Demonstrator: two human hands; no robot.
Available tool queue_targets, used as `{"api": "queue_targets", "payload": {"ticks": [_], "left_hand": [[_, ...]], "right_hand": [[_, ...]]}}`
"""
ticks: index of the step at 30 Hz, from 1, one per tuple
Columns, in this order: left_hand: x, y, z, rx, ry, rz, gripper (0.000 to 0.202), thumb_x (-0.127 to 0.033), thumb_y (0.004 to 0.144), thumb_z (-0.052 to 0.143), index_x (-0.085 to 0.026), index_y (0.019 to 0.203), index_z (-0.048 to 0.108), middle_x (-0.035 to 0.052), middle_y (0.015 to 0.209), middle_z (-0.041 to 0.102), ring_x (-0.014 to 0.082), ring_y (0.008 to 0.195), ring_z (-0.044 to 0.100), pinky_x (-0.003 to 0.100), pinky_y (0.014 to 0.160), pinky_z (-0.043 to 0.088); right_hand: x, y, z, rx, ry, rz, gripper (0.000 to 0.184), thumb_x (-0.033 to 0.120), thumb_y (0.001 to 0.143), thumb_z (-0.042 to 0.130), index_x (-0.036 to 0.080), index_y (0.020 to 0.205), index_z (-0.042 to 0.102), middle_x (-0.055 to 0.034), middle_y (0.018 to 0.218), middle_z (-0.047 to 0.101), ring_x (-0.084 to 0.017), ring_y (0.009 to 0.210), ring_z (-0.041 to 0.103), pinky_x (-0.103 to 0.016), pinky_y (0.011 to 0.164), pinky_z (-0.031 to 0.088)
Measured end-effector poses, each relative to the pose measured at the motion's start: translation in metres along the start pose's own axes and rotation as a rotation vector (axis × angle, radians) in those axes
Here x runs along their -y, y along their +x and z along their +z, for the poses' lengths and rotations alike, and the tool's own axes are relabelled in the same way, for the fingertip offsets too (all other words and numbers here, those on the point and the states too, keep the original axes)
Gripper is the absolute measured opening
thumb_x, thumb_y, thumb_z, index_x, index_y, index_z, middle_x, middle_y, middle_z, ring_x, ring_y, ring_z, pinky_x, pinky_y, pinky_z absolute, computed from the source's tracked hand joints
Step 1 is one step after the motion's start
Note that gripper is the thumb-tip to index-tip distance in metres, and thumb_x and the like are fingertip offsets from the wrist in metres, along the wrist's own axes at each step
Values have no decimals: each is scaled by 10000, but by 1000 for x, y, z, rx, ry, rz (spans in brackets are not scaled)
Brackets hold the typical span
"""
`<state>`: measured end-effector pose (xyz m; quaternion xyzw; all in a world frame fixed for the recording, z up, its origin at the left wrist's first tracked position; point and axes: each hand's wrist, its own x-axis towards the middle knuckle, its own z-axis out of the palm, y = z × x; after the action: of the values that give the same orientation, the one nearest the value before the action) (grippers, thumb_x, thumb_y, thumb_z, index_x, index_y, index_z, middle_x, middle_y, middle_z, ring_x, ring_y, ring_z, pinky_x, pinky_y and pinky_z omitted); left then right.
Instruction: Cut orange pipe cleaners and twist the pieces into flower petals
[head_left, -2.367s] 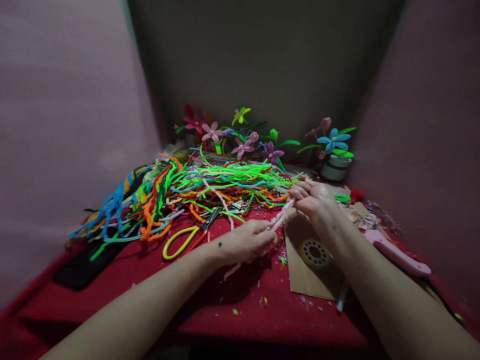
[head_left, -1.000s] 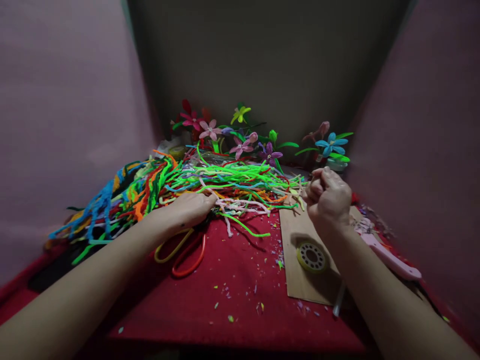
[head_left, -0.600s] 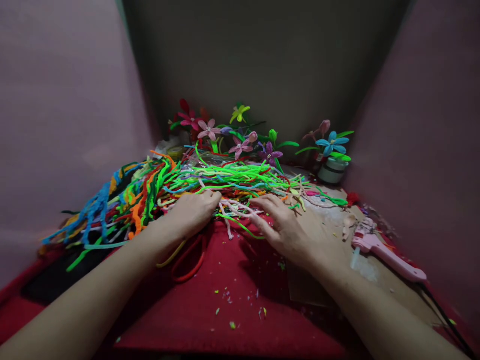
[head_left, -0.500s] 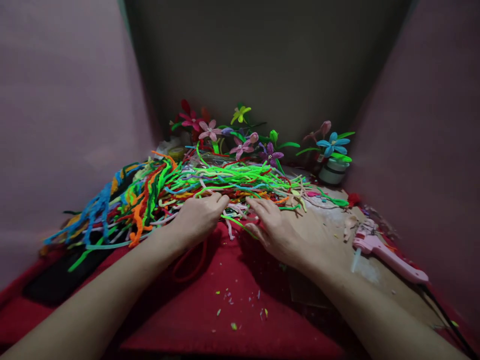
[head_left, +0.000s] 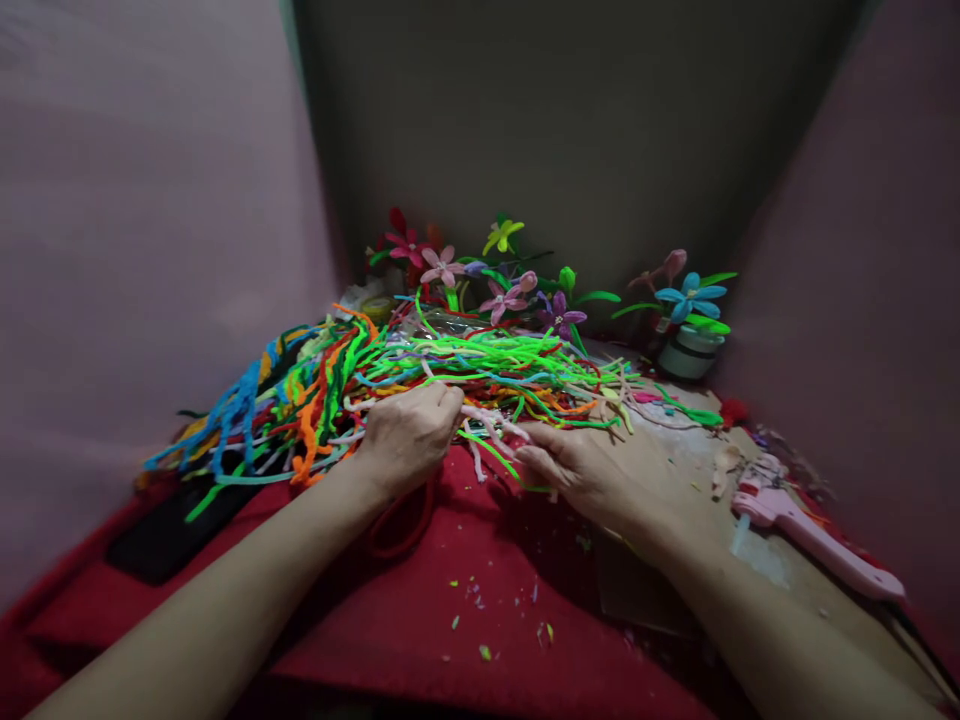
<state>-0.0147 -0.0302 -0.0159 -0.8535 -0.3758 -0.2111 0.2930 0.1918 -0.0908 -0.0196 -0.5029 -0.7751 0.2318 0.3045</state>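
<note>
A large heap of many-coloured pipe cleaners (head_left: 480, 355), bright green on top, spreads over the table. At its front edge my left hand (head_left: 416, 435) is closed, and pale pink pipe cleaners (head_left: 487, 418) come out to the right from its fingers. My right hand (head_left: 577, 465) has its thumb and fingers pinched at the other end of these pale pink strands. A single green pipe cleaner (head_left: 491, 452) slants below them toward the right hand. The fingertips of my left hand are hidden behind its knuckles.
Pipe-cleaner flowers (head_left: 502, 300) stand behind the heap, and a blue one rises by a pale jar (head_left: 690, 352). On cardboard at right lies a pink glue gun (head_left: 814, 530). A black phone-like slab (head_left: 176, 530) is at left. Scraps dot the red cloth (head_left: 420, 610).
My right hand has drawn back a little from the heap, and its fingers have closed on the pale pink strands. The left hand stays closed at the heap. The view has shifted slightly.
</note>
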Motion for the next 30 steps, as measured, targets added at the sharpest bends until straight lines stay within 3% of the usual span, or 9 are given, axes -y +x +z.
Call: {"api": "queue_targets", "payload": {"ticks": [3,7,11,16,21,24,25,28,30], "left_hand": [[-2,-2,0,48,-42,-15,188,-262,897,419,-171,858,579,43,759,637,190,680,612,294,533,356],[-2,-4,1,55,-123,94,301,-417,906,404,-181,962,581,40,822,655,177,744,621,277,557,383],[1,-6,5,61,-170,223,325,-320,933,347,-176,754,577,26,672,622,144,615,591,269,485,324],[0,-8,10,143,-206,264,171,-178,849,433,-176,759,578,22,621,624,147,547,574,263,441,295],[10,-6,9,221,-222,195,173,-177,849,443,-187,807,610,16,643,651,145,579,587,265,545,388],[38,-5,1,254,-238,76,189,-254,850,487,-251,987,617,20,926,691,167,843,620,321,785,428],[51,-4,-1,299,-262,-141,250,-262,812,540,-278,1054,599,16,1037,671,172,967,596,319,860,411],[91,-5,-1,266,-181,-509,335,-208,796,493,-105,1107,564,211,1138,595,299,1103,533,433,896,400],[113,-7,8,266,-178,-686,394,-300,750,560,-66,1066,567,271,1104,584,375,1079,539,477,841,425]], "right_hand": [[-10,2,-1,-98,-53,-27,318,302,881,418,132,799,673,-10,619,575,-111,550,459,-216,505,342],[-25,4,-12,-117,-58,-21,300,339,869,461,165,870,706,-17,679,663,-134,596,557,-220,551,399],[-32,3,-24,-102,-162,-11,279,396,848,509,219,821,721,-26,771,717,-167,674,616,-242,604,433],[-33,2,-27,-119,-370,-61,309,383,869,472,236,730,705,-2,579,639,-139,540,541,-238,518,369],[-39,6,-20,-205,-295,-92,306,408,850,496,228,740,717,-4,561,633,-132,512,532,-223,493,372],[-44,10,-16,-254,-219,-63,314,415,855,489,214,831,729,-14,629,670,-151,572,577,-226,518,405],[-44,11,-15,-264,-203,-48,318,413,860,483,211,864,727,-17,660,683,-157,597,590,-230,530,415],[-42,16,-12,-276,-183,-8,326,402,871,474,196,949,713,-29,739,703,-171,658,616,-245,574,436],[-40,19,-10,-279,-185,-22,314,374,874,474,182,965,707,-42,764,707,-177,681,627,-254,598,445]]}}
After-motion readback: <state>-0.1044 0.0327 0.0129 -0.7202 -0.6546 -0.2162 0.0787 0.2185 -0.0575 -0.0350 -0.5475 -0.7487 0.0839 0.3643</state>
